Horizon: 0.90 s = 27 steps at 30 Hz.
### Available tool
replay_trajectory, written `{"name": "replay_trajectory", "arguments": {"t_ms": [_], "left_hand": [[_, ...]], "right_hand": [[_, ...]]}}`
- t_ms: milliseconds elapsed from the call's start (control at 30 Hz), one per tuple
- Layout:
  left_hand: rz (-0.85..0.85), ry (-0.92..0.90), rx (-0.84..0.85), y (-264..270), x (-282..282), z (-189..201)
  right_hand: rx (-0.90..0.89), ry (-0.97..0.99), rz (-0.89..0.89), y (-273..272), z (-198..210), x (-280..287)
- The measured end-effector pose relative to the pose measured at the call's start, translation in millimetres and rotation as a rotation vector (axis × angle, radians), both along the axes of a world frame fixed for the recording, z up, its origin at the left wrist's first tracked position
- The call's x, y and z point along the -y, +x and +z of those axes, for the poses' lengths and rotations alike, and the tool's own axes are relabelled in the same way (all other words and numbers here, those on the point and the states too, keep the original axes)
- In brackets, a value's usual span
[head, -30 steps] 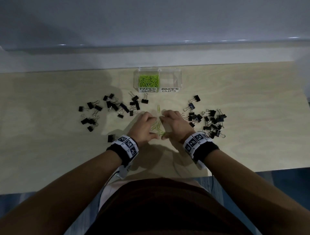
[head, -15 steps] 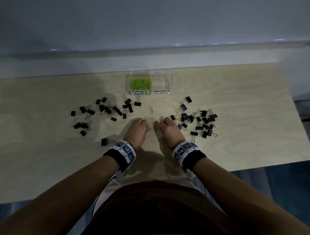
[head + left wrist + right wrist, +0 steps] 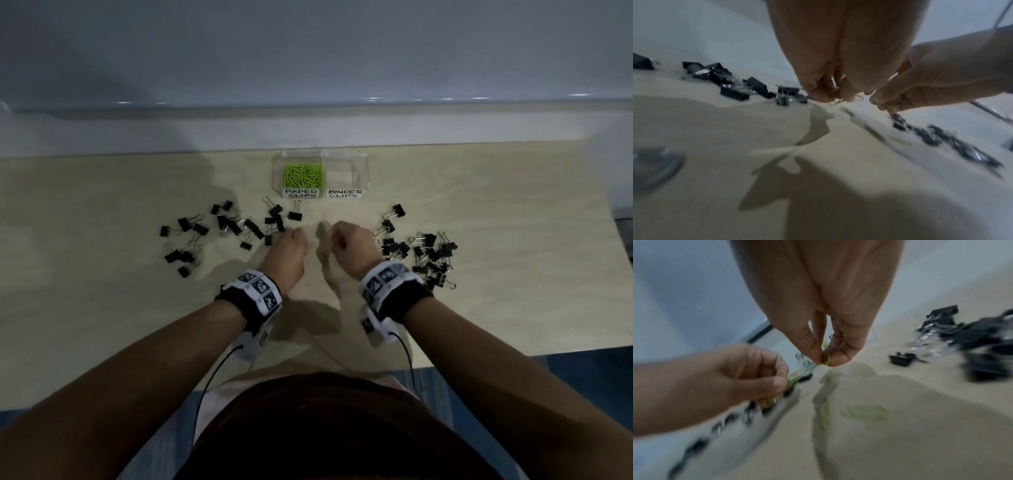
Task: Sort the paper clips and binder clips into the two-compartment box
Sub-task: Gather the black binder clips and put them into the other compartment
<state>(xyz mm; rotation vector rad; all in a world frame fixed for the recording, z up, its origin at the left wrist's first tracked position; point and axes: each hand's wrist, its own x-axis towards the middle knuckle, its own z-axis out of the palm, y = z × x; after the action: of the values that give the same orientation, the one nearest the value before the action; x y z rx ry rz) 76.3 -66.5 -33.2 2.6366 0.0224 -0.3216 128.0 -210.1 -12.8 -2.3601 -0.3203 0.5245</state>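
The clear two-compartment box (image 3: pixel 363 173) stands at the back of the table; its left side, labelled PAPER CLIPS, holds green paper clips (image 3: pixel 303 175), and the right side, labelled BINDER CLIPS, looks bare. My left hand (image 3: pixel 297 240) (image 3: pixel 835 97) is lifted off the table in front of the box and pinches green paper clips (image 3: pixel 838 101). Close beside it my right hand (image 3: pixel 337 236) (image 3: pixel 823 360) pinches green paper clips (image 3: pixel 826 359) between thumb and fingers. A few blurred green clips (image 3: pixel 865 413) lie on the table under the hands.
Black binder clips lie scattered in one group at the left (image 3: pixel 239 229) and a denser heap at the right (image 3: pixel 424 255). The wooden table (image 3: pixel 513 257) ends at a grey wall behind the box and at a front edge near my body.
Both hands have risen from the table and moved forward toward the box with green paper clips pinched in them. The loose green clip ahead of them no longer shows.
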Motion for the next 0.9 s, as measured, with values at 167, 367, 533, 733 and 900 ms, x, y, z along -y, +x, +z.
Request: {"name": "replay_trajectory", "arguments": {"t_ms": [167,367,533,733,900], "left_hand": [[0.223,-0.17,0.123,62,-25,40],[0.353,-0.143,0.143,122,-34,50],[0.133,-0.04,0.163,127,-35,33],[-0.445,0.007,0.151,79,-20,3],[-0.485,0.077,-0.009,63,-8,-12]], "right_hand": [[-0.015,0.174,-0.224,62,19,-38],[0.057,0.076,-0.245,112,25,-72],[0.218,0.013,-0.087,96,22,-46],[0.112,-0.153,0.119,12,-6,24],[0.132,-0.152,0.141,-30,-19,35]]}}
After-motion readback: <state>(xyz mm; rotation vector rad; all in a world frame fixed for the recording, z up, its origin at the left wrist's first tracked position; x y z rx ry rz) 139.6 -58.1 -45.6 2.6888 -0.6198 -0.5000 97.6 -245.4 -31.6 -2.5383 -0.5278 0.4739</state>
